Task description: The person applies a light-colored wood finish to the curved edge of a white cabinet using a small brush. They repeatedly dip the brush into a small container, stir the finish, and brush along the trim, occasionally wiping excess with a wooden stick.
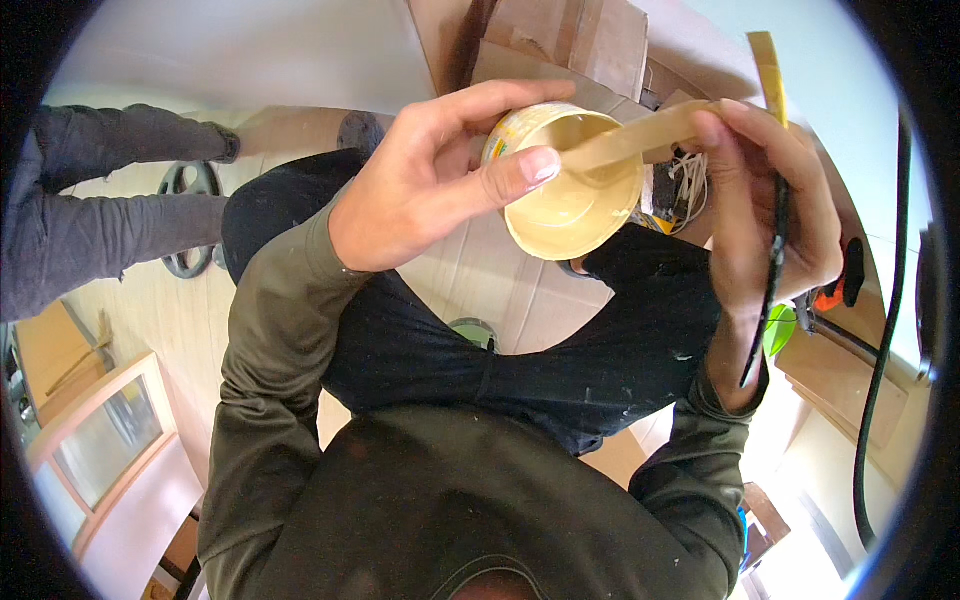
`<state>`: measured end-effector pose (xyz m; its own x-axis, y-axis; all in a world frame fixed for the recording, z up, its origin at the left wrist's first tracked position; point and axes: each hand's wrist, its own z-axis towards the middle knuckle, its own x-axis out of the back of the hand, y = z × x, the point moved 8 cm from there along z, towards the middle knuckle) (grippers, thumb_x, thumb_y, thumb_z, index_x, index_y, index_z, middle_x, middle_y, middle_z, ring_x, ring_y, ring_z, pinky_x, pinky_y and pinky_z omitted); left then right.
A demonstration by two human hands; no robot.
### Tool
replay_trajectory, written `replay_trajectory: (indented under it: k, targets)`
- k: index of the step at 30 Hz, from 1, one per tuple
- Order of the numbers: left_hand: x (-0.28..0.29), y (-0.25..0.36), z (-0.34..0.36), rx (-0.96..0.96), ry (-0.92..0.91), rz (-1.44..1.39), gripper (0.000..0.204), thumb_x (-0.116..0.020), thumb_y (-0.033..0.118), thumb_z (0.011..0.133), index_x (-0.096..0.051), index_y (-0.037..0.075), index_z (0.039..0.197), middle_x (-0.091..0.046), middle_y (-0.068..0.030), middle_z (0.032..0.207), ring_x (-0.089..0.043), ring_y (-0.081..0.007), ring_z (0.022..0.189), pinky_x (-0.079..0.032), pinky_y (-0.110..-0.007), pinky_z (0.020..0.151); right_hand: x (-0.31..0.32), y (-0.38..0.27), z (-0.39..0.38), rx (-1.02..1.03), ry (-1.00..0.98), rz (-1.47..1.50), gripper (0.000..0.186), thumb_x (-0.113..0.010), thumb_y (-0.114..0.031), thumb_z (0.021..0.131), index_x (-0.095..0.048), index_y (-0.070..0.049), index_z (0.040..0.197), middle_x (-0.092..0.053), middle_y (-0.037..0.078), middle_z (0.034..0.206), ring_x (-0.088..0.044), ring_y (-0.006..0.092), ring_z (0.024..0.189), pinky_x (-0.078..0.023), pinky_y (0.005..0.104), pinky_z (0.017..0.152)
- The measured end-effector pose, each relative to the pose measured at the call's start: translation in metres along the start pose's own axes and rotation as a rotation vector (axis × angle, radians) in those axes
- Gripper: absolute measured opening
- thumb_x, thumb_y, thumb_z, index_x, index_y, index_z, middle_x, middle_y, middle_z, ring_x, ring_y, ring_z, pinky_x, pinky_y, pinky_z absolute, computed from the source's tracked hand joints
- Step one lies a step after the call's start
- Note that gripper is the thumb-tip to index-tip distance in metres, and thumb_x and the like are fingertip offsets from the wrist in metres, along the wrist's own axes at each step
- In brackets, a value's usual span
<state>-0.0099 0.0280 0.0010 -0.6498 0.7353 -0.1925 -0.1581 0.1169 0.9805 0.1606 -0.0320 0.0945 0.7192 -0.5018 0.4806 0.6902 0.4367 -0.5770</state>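
Tilted toward me, a small round tub (590,215) with pale yellow paint or paste inside is gripped by my left hand (430,170), thumb over the rim and fingers around its side. My right hand (765,190) pinches a flat stick (635,140) coated in the same yellow; the stick's far end reaches into the tub's mouth. A thin brush (768,75) with yellow at its upper end also sits among the right hand's fingers, its dark handle hanging down past the palm. Some of the right fingers are hidden behind the hand.
Beyond the tub stand cardboard boxes (590,45), with a white cable (690,190) on the floor nearby. Another person's grey trouser legs (120,235) are at the left, beside a black wheel-shaped object (190,215). A black cable (885,350) hangs at the right. A wood-framed pane (110,440) stands lower left.
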Motion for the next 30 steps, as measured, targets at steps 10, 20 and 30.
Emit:
replay_trajectory:
  k: [10, 20, 30]
  targets:
    - [0.004, 0.001, 0.003, -0.02, 0.011, 0.017, 0.061, -0.062, 0.029, 0.096, -0.043, -0.004, 0.144, -0.057, -0.0133, 0.134, -0.053, -0.0186, 0.123, -0.041, -0.032, 0.105, -0.006, 0.006, 0.003, 0.039, -0.103, 0.043, 0.022, -0.073, 0.006, 0.083, -0.069, 0.001, 0.104, -0.071, 0.011, 0.088, -0.068, 0.0144, 0.079, -0.053, 0.0238, 0.071]
    - [0.003, 0.0, 0.003, -0.003, 0.022, -0.005, 0.061, -0.063, 0.028, 0.096, -0.043, -0.003, 0.145, -0.056, -0.013, 0.136, -0.053, -0.0187, 0.124, -0.042, -0.032, 0.105, -0.023, 0.005, -0.002, 0.036, -0.323, 0.041, 0.021, -0.071, 0.007, 0.085, -0.068, 0.003, 0.105, -0.072, 0.012, 0.09, -0.069, 0.0149, 0.079, -0.055, 0.0239, 0.072]
    - [0.006, 0.0, 0.002, -0.034, 0.045, 0.005, 0.062, -0.063, 0.028, 0.096, -0.043, -0.004, 0.144, -0.057, -0.0133, 0.134, -0.053, -0.0185, 0.123, -0.041, -0.032, 0.105, -0.005, 0.005, 0.003, 0.005, -0.101, 0.038, 0.021, -0.069, 0.011, 0.085, -0.069, 0.003, 0.104, -0.071, 0.012, 0.091, -0.069, 0.0141, 0.079, -0.055, 0.0239, 0.07]
